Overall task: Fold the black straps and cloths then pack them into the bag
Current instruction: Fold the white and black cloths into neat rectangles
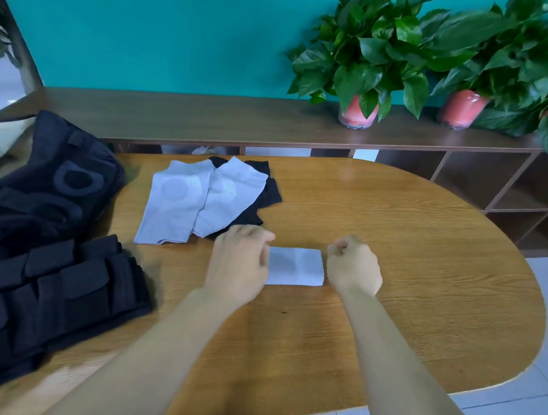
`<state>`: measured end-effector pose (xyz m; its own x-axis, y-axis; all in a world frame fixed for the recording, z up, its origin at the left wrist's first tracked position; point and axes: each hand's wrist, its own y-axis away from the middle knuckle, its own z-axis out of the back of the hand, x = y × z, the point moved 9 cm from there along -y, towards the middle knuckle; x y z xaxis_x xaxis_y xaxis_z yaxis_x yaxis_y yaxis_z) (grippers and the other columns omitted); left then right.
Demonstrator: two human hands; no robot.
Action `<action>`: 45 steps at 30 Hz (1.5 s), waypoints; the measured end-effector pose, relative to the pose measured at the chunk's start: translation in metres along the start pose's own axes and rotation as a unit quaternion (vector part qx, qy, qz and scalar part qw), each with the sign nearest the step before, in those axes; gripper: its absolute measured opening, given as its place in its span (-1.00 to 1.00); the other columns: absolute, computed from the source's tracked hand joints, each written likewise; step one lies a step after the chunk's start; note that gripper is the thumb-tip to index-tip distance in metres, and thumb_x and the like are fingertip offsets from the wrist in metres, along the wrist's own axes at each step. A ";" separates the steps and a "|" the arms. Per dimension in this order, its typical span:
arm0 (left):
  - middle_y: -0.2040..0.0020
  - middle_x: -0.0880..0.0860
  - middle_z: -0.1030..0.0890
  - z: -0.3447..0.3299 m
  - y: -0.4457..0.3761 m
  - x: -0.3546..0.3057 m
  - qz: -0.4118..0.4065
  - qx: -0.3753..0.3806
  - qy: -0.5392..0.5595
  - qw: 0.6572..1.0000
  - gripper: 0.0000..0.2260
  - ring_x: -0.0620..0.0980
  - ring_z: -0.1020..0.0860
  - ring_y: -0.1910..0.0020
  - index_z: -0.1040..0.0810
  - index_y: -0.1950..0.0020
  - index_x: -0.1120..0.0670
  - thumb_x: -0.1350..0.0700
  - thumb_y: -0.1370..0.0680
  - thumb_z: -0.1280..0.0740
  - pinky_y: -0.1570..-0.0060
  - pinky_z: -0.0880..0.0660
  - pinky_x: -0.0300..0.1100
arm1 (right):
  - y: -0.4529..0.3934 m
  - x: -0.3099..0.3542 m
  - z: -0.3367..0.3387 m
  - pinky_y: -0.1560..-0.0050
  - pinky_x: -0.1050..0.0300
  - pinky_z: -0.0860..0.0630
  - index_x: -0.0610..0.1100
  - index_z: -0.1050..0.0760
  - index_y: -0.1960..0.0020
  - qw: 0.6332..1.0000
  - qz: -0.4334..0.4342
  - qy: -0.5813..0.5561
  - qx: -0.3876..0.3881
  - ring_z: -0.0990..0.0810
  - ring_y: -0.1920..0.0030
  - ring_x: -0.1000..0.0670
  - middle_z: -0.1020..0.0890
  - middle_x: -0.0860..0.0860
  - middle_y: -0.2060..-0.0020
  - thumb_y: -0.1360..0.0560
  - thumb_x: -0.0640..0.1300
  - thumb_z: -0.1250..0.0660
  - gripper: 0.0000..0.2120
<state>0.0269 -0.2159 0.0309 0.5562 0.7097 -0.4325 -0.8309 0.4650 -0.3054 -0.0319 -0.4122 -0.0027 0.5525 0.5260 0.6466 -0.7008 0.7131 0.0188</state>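
Your left hand [238, 264] and right hand [353, 268], frame centre: fingers curled, flanking small folded white cloth [295, 266] on table [428, 255]; grip unclear, blurred. Black straps [40, 288] lower left. Grey cloths [196, 196] over black cloth [269, 190] beyond. Bag [44, 178] left.

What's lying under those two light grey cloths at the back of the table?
Black cloths lie under the two light grey cloths, showing along their far and right edges. How many there are is hidden.
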 end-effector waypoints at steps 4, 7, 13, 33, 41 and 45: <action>-0.60 0.02 -0.03 -0.039 0.016 -0.020 -0.068 0.146 -0.114 0.980 -0.53 -0.05 0.10 -0.57 -0.02 -0.59 0.11 0.12 -0.68 0.00 -0.51 0.22 -0.09 | 0.046 0.062 -0.024 -0.39 0.02 -0.25 -0.10 -0.21 -0.50 0.925 0.309 0.218 0.038 -0.27 -0.43 -0.09 -0.26 -0.08 -0.47 -0.63 -0.12 -0.06 -0.56; -0.60 0.04 0.16 -0.060 0.033 -0.010 -0.030 0.212 -0.150 0.965 -0.49 -0.06 0.23 -0.55 0.18 -0.59 0.10 0.07 -0.68 0.06 -0.48 0.32 -0.11 | 0.069 0.047 -0.063 -0.52 0.07 0.24 -0.13 0.15 -0.58 0.867 0.373 0.293 0.151 0.18 -0.55 0.04 0.10 -0.02 -0.57 -0.67 -0.11 0.09 -0.49; -0.60 0.05 0.08 -0.065 0.035 0.002 0.001 0.215 -0.175 0.961 -0.53 -0.04 0.15 -0.57 0.10 -0.59 0.12 0.06 -0.70 0.11 -0.48 0.27 -0.10 | 0.061 0.024 -0.069 -0.50 0.14 0.29 -0.11 0.17 -0.58 0.878 0.341 0.279 0.186 0.22 -0.53 0.11 0.13 0.05 -0.56 -0.69 0.00 0.17 -0.50; -0.61 0.01 0.10 -0.108 -0.024 -0.043 -0.068 0.274 -0.170 0.944 -0.55 0.00 0.06 -0.57 0.10 -0.60 0.00 -0.02 -0.70 0.18 -0.50 0.27 -0.01 | 0.027 -0.016 -0.007 -0.35 -0.20 -0.04 -0.02 -0.30 -0.45 0.924 0.274 0.263 0.050 -0.20 -0.50 -0.01 -0.28 0.00 -0.49 -0.64 -0.01 0.09 -0.57; -0.60 -0.02 0.08 -0.143 -0.084 -0.070 -0.148 0.265 -0.163 0.939 -0.55 -0.04 0.03 -0.57 0.09 -0.60 -0.03 -0.04 -0.70 0.18 -0.49 0.30 0.01 | -0.024 -0.039 0.004 -0.21 -0.21 -0.22 -0.02 -0.39 -0.39 0.948 0.189 0.257 -0.001 -0.32 -0.44 -0.09 -0.40 -0.04 -0.40 -0.60 -0.05 -0.16 -0.64; -0.60 -0.06 0.10 -0.160 -0.115 -0.076 -0.182 0.254 -0.150 0.938 -0.55 -0.08 0.04 -0.57 0.07 -0.59 -0.10 -0.07 -0.69 0.17 -0.49 0.30 0.03 | -0.044 -0.045 0.010 -0.04 -0.20 -0.37 -0.06 -0.54 -0.24 0.955 0.146 0.244 -0.078 -0.53 -0.18 -0.15 -0.56 -0.10 -0.18 -0.50 -0.04 -0.28 -0.67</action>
<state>0.0828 -0.4085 -0.0365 0.8385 0.5365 -0.0955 -0.5296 0.8435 0.0894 -0.0298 -0.4717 -0.0250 0.5144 0.8400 0.1725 -0.8031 0.5425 -0.2465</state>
